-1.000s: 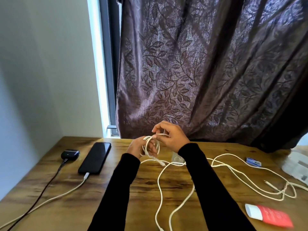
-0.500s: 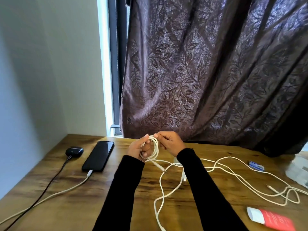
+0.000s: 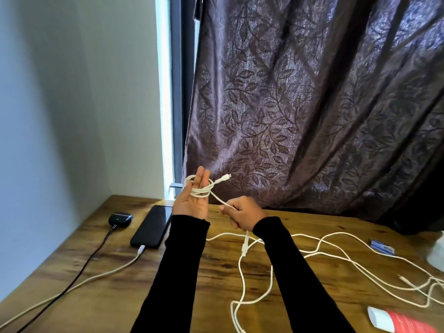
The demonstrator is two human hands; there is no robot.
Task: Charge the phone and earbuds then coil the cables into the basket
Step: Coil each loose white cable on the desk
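done: phone (image 3: 151, 226) and earbuds (image 3: 120, 218) look plugged in
left hand (image 3: 192, 200): fingers straight, white cable (image 3: 200, 189) looped round them
right hand (image 3: 242, 213): pinching my cable's loose run
left: more loose cables (image 3: 336, 258), no basket in sight

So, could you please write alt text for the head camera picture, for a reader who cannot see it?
A person's left hand, palm up, has a white cable looped around its fingers, while the right hand pinches the loose strand beside it above a wooden table. At left, a phone and a dark earbuds case lie plugged in; more white cables sprawl at right.
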